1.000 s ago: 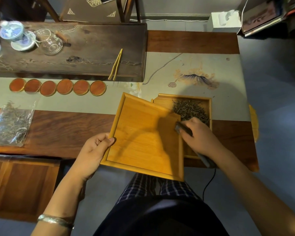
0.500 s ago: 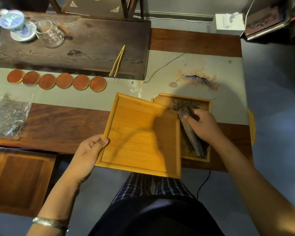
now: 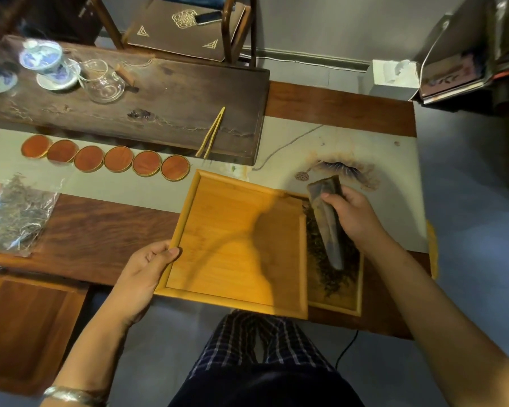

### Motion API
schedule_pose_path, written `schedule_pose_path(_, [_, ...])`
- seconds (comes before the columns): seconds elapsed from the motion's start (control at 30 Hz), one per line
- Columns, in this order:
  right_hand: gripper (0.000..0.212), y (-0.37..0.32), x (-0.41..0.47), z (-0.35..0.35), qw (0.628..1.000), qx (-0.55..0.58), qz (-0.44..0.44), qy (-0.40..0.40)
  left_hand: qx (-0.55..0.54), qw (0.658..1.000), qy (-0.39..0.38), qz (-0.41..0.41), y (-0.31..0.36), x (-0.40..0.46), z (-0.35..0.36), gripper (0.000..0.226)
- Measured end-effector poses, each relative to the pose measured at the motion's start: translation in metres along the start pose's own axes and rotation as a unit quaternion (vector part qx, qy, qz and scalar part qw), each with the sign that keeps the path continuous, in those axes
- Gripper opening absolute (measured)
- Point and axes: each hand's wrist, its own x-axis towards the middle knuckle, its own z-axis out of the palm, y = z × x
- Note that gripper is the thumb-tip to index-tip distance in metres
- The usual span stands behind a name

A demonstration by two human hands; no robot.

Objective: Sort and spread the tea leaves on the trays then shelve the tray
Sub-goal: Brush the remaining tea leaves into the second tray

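Fingers of the right hand [image 3: 354, 218] are curling round the upper part of a dark scoop [image 3: 328, 221], holding it firmly, while the left hand [image 3: 143, 270] is gripping the near-left rim of the empty tray [image 3: 235, 242], thumb lying on top of the rim and the other fingers going underneath. That tray is sitting tilted, its right edge overlapping a second tray [image 3: 357, 289] that is lying flat on the bench [image 3: 100, 224].

The tea leaves [image 3: 323, 268] are lying in that second tray, directly under and around the scoop, in a loose dark pile running along the tray's length. The scoop's long axis is running roughly away from the person, wide end farthest, narrow end pointing back toward the body and resting among the leaves.

The right hand is the nearer one to the leaves; the empty tray is lying just to the left of the scoop. By my judgement, the coming move is turning on carrying or raking leaves leftward across that raised rim, so the scoop will need lifting clear of it. Spreading looks barely begun.
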Motion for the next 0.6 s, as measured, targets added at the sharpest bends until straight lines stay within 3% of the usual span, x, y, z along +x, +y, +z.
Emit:
schedule_pose_path(0.17, [0.015, -0.026, 0.046, 0.008, 0.991, -0.107, -0.078, 0.002, -0.027, 1.0, -0.007, -0.014, -0.006, 0.005, 0.0, 0.03])
schedule_pose_path(0.27, [0.02, -0.039, 0.088, 0.015, 0.96, -0.239, -0.141, -0.042, -0.039, 0.999, 0.001, -0.021, -0.013, 0.009, -0.006, 0.033])
schedule_pose_path(0.4, [0.024, -0.034, 0.133, 0.034, 0.928, -0.325, -0.156, -0.09, -0.061, 0.997, 0.018, -0.031, -0.025, 0.013, -0.014, 0.033])
schedule_pose_path(0.6, [0.033, -0.014, 0.166, 0.065, 0.791, -0.534, -0.251, -0.161, -0.044, 0.998, 0.03, -0.03, -0.031, 0.014, -0.025, 0.027])
